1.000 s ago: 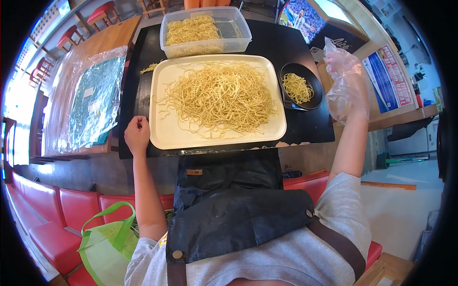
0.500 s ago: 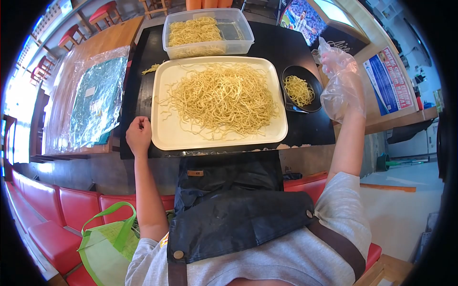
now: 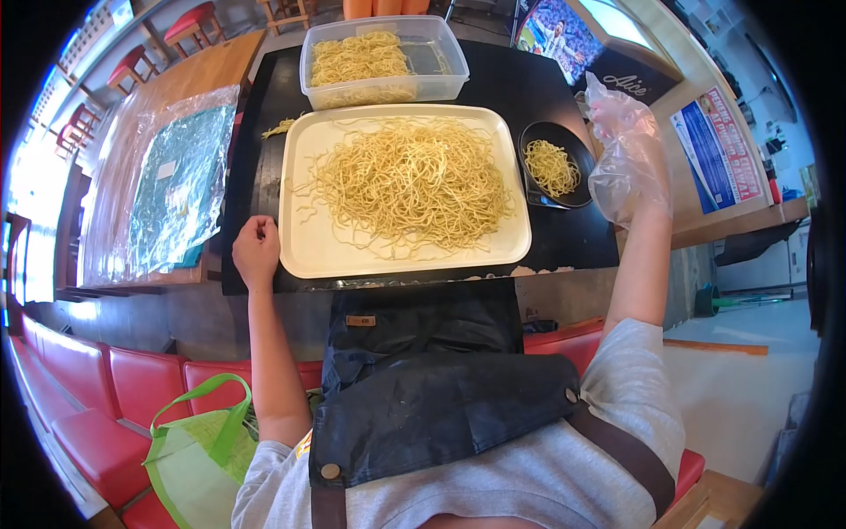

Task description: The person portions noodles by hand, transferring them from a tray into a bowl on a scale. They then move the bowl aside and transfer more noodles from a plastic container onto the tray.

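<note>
from where i stand this seems to be a small eatery: red padded benches point(image 3: 145, 379) run along one side, red-topped stools point(image 3: 189, 20) stand beyond a wooden table point(image 3: 233, 57), and a printed poster point(image 3: 718, 159) and a box lettered "aice" point(image 3: 630, 84) are off to the right. it looks half kitchen too, with noodles point(image 3: 414, 181) heaped on a tray point(image 3: 298, 238) and a dark apron point(image 3: 441, 406) worn at the black table point(image 3: 511, 88).

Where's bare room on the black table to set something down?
Bare table shows right of the box, behind the bowl; in front of the bowl, right of the tray; and left of the tray, between the loose noodles and left hand. Crowded: between box and tray, and tray and bowl.
</note>
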Demonstrator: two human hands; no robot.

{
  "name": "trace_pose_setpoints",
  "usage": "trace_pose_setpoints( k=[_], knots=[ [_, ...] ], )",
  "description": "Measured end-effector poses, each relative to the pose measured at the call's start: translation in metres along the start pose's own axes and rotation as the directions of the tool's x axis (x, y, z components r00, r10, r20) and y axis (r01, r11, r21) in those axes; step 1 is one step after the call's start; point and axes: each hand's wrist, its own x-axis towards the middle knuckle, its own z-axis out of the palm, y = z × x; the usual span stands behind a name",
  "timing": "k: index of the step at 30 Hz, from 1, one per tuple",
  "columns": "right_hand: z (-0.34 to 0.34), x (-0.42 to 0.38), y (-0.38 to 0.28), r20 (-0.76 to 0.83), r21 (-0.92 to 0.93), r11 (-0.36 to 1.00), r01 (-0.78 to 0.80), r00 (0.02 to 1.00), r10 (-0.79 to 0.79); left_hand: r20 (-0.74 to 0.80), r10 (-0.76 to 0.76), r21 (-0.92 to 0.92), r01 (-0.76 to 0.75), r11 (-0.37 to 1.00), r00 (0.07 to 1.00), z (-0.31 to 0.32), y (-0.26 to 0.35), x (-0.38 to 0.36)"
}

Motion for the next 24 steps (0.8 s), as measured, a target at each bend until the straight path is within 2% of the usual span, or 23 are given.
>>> trace_pose_setpoints(
  k=[4,7,10,11,12,14,16,18,20,22,23,24],
  knots=[
    [-0.002,0.000,0.005,-0.026,-0.053,0.996,-0.070,0.997,0.068,0.002,-0.015,-0.015,0.015,1.000,1.000,0.000,0.001,0.000],
    [0.004,0.002,0.013,-0.059,-0.175,0.964,-0.199,0.980,0.191,0.007,-0.012,-0.003,0.012,1.000,1.000,0.000,-0.001,0.000],
    [0.031,-0.002,0.017,-0.120,-0.459,0.771,-0.442,0.890,0.439,0.002,-0.005,0.000,0.005,1.000,1.000,0.001,-0.002,0.000],
    [0.037,-0.002,0.018,0.039,-0.766,0.601,-0.230,0.916,0.399,-0.001,-0.005,-0.004,0.005,1.000,1.000,0.001,-0.002,0.000],
    [0.042,-0.002,0.021,0.202,-0.934,0.353,0.051,0.891,0.407,0.001,-0.011,-0.001,0.011,1.000,1.000,0.001,-0.001,0.000],
    [0.050,-0.008,0.056,0.366,-0.912,0.305,0.276,0.883,0.294,-0.002,-0.022,0.002,0.022,1.000,1.000,0.001,-0.001,0.001],
    [0.055,-0.008,0.071,0.364,-0.899,0.346,0.269,0.898,0.248,-0.011,-0.014,-0.021,0.014,1.000,1.000,0.000,-0.001,-0.001],
    [0.058,-0.007,0.073,0.271,-0.949,0.239,0.205,0.920,0.284,-0.006,-0.025,-0.017,0.025,1.000,1.000,-0.001,0.002,-0.001],
    [0.057,-0.012,0.078,0.253,-0.951,0.238,0.198,0.941,0.226,-0.002,-0.028,-0.018,0.028,0.999,1.000,-0.001,0.002,0.000],
    [0.047,-0.014,0.090,0.399,-0.868,0.363,0.339,0.911,0.104,-0.003,-0.004,-0.006,0.004,1.000,1.000,0.001,-0.002,0.000],
    [0.042,-0.012,0.106,0.420,-0.850,0.356,0.387,0.908,0.015,-0.002,-0.004,-0.009,0.004,1.000,1.000,0.001,-0.002,0.001],
    [0.031,-0.006,0.106,0.419,-0.852,0.353,0.386,0.908,0.017,0.001,-0.003,-0.014,0.003,1.000,1.000,0.001,-0.003,0.001]
  ],
)
